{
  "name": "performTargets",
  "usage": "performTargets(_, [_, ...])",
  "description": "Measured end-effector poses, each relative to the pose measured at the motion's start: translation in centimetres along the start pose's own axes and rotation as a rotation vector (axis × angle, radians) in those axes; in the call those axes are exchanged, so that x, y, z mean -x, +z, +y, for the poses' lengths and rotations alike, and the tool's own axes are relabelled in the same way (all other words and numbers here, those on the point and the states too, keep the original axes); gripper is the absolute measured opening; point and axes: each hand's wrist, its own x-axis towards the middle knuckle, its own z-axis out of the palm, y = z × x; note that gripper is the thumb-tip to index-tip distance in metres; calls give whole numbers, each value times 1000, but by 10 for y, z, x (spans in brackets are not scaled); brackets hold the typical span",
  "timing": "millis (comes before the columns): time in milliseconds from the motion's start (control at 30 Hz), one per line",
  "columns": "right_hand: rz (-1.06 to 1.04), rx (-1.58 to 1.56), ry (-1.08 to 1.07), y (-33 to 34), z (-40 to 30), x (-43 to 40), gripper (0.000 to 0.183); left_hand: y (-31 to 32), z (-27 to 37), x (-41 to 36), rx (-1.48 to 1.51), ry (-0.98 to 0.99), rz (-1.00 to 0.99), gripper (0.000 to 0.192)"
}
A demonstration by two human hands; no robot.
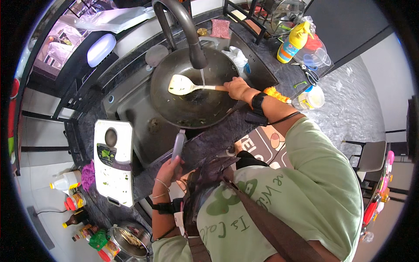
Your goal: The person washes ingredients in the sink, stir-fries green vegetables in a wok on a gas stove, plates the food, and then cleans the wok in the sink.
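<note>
A dark wok [209,108] rests over the sink, tilted under the faucet [197,49], with its handle [179,144] towards me. My left hand [172,170] is closed around that handle. Inside the wok, a thin stream of water [203,77] falls by the neck of a spatula with a white blade [180,84] and a wooden handle end. My right hand [237,87] grips the wooden end. Green scraps cling to the blade, and more lie low on the wok's inner wall.
Left of the sink basin [137,111] lies a white cutting board [113,193] bearing a cleaver [106,154] and green bits. A yellow spray bottle [293,44], scissors [309,73] and a lidded tub [312,98] stand at right. A pot [129,240] and several bottles are lower left.
</note>
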Motion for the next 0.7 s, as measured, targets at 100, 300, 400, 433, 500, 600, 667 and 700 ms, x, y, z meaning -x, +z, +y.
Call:
performTargets(100, [9, -135, 44, -21, -1, 11, 32, 2, -4, -4, -29, -5, 26, 40])
performTargets(300, [221, 103, 114, -100, 66, 53, 23, 6, -5, -3, 2, 5, 39, 42])
performTargets(400, [259, 174, 90, -100, 85, 54, 29, 6, -4, -5, -4, 11, 75, 41])
performTargets(433, [175, 172, 63, -99, 82, 54, 31, 6, -4, -5, -16, -2, 77, 41])
performTargets(500, [-8, 182, 31, -113, 56, 62, 36, 7, -5, 0, 5, -7, 89, 41])
performTargets(600, [-98, 90, -82, -103, 47, 51, 24, 11, 1, 4, -4, -7, 103, 41])
performTargets(667, [-120, -51, -93, -83, 44, 28, 23, 15, 3, 6, -25, -5, 117, 40])
performTargets(700, [-155, -193, -99, -79, 38, 18, 24, 15, 2, 6, -41, 4, 138, 41])
